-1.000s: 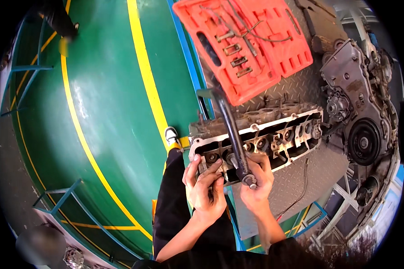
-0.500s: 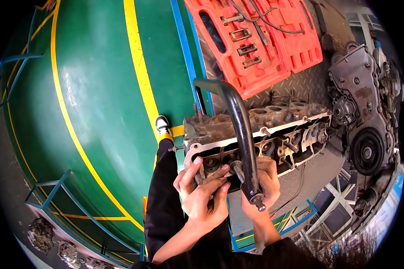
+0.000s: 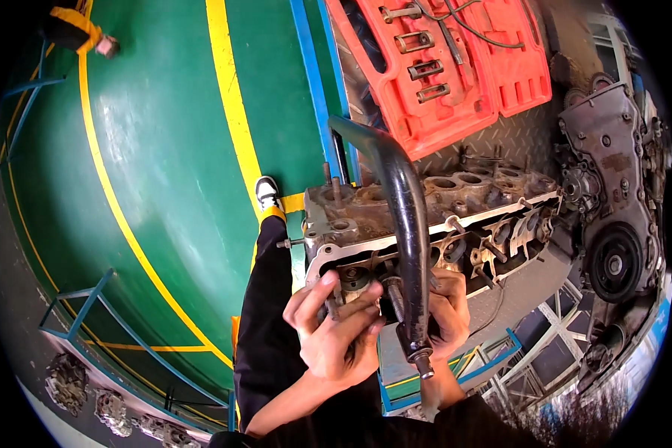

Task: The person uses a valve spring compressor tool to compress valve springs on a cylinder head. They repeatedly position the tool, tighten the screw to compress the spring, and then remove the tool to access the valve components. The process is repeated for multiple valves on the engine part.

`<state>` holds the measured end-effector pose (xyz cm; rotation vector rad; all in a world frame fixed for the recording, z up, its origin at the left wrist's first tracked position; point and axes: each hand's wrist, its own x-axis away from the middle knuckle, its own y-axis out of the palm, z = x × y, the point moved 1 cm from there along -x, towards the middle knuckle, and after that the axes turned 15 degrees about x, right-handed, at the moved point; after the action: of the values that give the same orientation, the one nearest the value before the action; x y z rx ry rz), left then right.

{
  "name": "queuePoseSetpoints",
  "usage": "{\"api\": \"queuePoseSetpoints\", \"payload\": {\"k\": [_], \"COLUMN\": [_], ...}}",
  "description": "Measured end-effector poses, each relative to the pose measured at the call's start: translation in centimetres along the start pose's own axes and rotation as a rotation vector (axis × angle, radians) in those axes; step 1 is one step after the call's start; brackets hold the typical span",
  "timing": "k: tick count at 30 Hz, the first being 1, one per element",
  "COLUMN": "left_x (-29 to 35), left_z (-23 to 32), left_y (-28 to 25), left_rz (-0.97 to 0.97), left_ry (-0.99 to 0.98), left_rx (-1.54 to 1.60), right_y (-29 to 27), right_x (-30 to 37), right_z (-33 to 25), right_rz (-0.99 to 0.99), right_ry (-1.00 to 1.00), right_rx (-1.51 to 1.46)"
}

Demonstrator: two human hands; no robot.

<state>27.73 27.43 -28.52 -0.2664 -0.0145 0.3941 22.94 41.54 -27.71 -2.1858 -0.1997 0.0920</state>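
I watch from far off, through the camera on the head. The right hand (image 3: 448, 310) is curled round the near end of a bent black clamp (image 3: 407, 201). Its fingers look closed on the bar, though the bar hides the tips. The left hand (image 3: 340, 340) has its fingers bunched at the left end of a big metal engine part (image 3: 470, 216). I can't tell if those fingers are pinching a small thing or just touching the edge.

The clamp stands across the left half of the engine part. One leg goes over to the far side, and a screw (image 3: 397, 299) shows by the near end, just right of the left fingers. The engine part sits on a bumpy metal table (image 3: 493, 134). A red tool case (image 3: 455, 112) lies open at the far side, and a bigger engine (image 3: 612, 201) stands to the right.

Here is what worries me. The clamp looks heavy and leans toward the hands. If the right hand went loose, I think it could tip and squash the left fingers. If the screw isn't sitting straight, a push could make it slip sideways. The left fingers are also close to hard metal edges, so a sudden slip could scrape them.
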Motion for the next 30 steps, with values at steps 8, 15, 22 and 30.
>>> {"api": "queuePoseSetpoints", "payload": {"k": [8, 15, 22, 30], "left_x": [3.5, 0.4, -0.4, 0.2], "left_z": [2.5, 2.9, 3.2, 3.7], "left_y": [-4.0, -5.0, -6.0, -7.2], "left_rz": [0.065, 0.351, 0.268, 0.167], "left_ry": [0.032, -0.565, -0.620, -0.645], "left_rx": [0.131, 0.812, 1.048, 0.909], "right_y": [0.0, -1.1, -0.5, -1.7], "right_x": [0.6, -0.1, 0.0, 0.4], "right_z": [-0.3, -0.8, -0.3, -1.1], "right_rz": [-0.035, -0.088, -0.071, -0.046], "right_ry": [0.074, 0.068, 0.061, 0.010], "right_rx": [0.021, 0.021, -0.017, -0.060]}}
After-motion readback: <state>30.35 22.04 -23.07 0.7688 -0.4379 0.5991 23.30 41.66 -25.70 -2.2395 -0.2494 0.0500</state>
